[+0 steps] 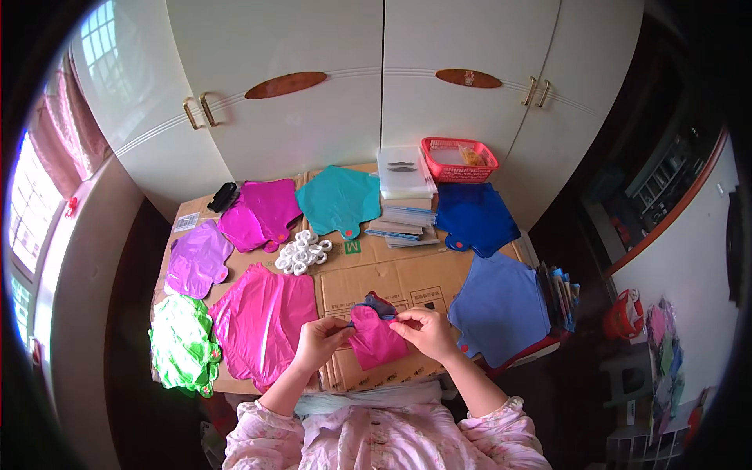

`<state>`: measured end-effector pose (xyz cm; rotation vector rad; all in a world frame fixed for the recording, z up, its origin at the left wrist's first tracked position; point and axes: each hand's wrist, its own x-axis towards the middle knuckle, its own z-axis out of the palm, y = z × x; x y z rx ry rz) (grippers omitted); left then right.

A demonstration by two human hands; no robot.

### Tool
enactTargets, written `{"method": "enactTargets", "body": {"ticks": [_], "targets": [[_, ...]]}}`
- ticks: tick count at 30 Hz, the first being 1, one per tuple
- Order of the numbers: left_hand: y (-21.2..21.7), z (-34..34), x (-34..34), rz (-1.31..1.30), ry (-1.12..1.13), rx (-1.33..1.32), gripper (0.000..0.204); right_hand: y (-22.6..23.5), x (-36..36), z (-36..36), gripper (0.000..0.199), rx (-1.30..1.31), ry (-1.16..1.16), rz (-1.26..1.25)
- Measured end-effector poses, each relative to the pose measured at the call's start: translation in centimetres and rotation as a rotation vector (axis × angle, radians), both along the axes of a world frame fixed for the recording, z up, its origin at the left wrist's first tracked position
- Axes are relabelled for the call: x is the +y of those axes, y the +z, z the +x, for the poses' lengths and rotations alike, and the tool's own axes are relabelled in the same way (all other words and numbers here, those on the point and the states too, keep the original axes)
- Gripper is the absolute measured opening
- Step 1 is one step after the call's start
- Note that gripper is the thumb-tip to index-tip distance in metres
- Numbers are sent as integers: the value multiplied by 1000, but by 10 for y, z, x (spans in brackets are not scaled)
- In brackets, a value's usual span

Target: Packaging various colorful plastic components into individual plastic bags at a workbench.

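In front of my body I hold a small bright pink piece of thin, shiny sheet [377, 348] just above the cardboard. Dark blue-grey material [379, 305] shows at its top edge. My left hand [317, 342] is closed in a pinch on the left end of the dark edge. My right hand [427, 329] pinches the right end, fingertips close to the pink sheet. Left of my left hand lies a large pink shiny sheet [262, 325]; right of my right hand lies a pale blue stack [497, 309] of similar sheets.
Flattened cardboard [368, 270] covers the table. White rings [301, 253] lie in a heap. Around them are purple [258, 211], lilac [197, 258], green [182, 341], teal [337, 200] and dark blue sheets [476, 215]. Clear packets [403, 223] and a red basket [458, 174] stand at the back.
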<state>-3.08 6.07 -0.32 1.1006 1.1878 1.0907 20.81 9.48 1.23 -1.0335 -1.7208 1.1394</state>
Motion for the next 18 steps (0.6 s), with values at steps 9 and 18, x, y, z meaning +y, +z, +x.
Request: {"method": "enactTargets", "body": {"ticks": [9, 18], "targets": [[-9, -3, 13, -96, -61, 28, 12, -8, 14, -3, 15, 197, 14, -377], [-4, -3, 50, -159, -92, 441, 26, -25, 79, -1, 15, -260, 226, -337]]}}
